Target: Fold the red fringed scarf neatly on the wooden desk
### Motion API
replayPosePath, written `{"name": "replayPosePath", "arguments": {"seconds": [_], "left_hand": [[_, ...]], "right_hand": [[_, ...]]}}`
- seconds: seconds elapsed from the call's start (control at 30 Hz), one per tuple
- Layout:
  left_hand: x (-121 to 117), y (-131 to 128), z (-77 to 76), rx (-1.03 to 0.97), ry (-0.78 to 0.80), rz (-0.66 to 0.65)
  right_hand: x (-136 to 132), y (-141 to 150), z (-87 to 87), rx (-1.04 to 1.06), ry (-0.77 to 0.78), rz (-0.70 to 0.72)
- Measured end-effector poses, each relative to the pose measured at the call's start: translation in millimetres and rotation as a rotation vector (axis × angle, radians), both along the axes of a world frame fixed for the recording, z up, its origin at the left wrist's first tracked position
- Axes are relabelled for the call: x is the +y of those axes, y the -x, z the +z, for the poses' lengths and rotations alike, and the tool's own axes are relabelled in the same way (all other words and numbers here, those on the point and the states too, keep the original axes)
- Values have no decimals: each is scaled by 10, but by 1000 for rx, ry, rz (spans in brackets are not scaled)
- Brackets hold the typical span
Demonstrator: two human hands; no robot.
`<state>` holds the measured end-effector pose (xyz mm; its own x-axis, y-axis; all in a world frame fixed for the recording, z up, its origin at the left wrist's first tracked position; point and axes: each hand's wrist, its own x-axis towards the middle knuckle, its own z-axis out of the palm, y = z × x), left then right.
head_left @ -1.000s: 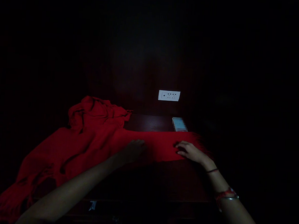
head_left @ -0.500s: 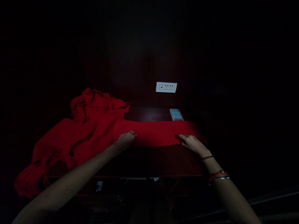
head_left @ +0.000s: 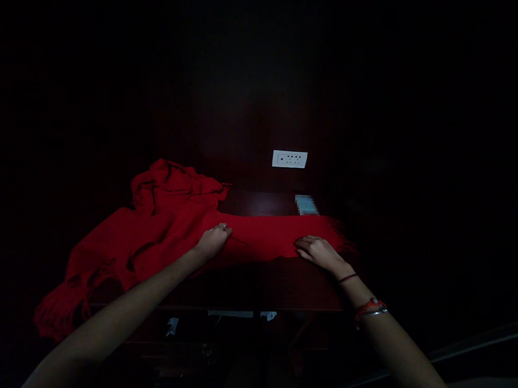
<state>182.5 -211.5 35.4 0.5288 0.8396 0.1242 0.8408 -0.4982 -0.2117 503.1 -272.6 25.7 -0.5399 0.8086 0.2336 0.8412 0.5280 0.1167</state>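
A red fringed scarf (head_left: pixel 265 232) lies across the dark table. Its right part is narrow and fairly flat, with a fringe at the end, while the left part is bunched and wrinkled. My left hand (head_left: pixel 213 240), with a ring on it, is closed on the scarf's near part, where a small crease runs from the fingertips. Toward the fringed right end, my right hand (head_left: pixel 319 251) rests on the near edge of the scarf, its fingers stretched out over the cloth. Bracelets circle my right wrist.
A white socket plate (head_left: pixel 290 159) is on the dark wall behind. Behind the scarf lies a pale blue, pixelated rectangle (head_left: pixel 306 205). The table's front edge (head_left: pixel 252 308) runs below my hands. One fringed scarf corner reaches past it at left. Surroundings are very dark.
My right hand has slid a little to the left along the scarf. My left hand has shifted slightly left, and a crease now shows beside it. The view has tilted slightly.
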Motion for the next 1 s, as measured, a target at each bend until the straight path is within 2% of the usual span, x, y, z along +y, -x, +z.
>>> {"name": "replayPosePath", "arguments": {"seconds": [0.1, 0.2, 0.27, 0.37, 0.47, 0.53, 0.6, 0.7, 0.83, 0.9, 1.0], "left_hand": [[15, 3, 97, -97, -55, -43], [-11, 16, 220, -136, -66, -68], [-58, 49, 312, -93, -60, -89], [-175, 128, 400, -5, -113, -159], [-325, 195, 323, 96, -68, -301], [-412, 219, 192, 162, 38, -437], [-464, 229, 61, 170, 110, -508], [-459, 219, -31, 131, 122, -457], [-348, 183, -15, 114, 85, -330], [-285, 189, -6, 97, 101, -238], [-221, 228, 17, 82, 215, -30]], "right_hand": [[51, 201, -24, -62, 28, 27], [110, 293, -40, -152, 37, -21], [127, 269, -17, -153, 12, -74], [85, 149, 56, -31, -96, -115], [-37, 31, 84, 48, -126, -68], [-132, -6, 41, 16, -48, -21], [-204, -14, -36, -13, 11, 3], [-232, -6, -137, -9, 17, -2], [-163, 4, -142, 7, -10, -57], [-136, 6, -106, 29, 14, -56], [-136, -16, -69, 106, 129, 29]]}}
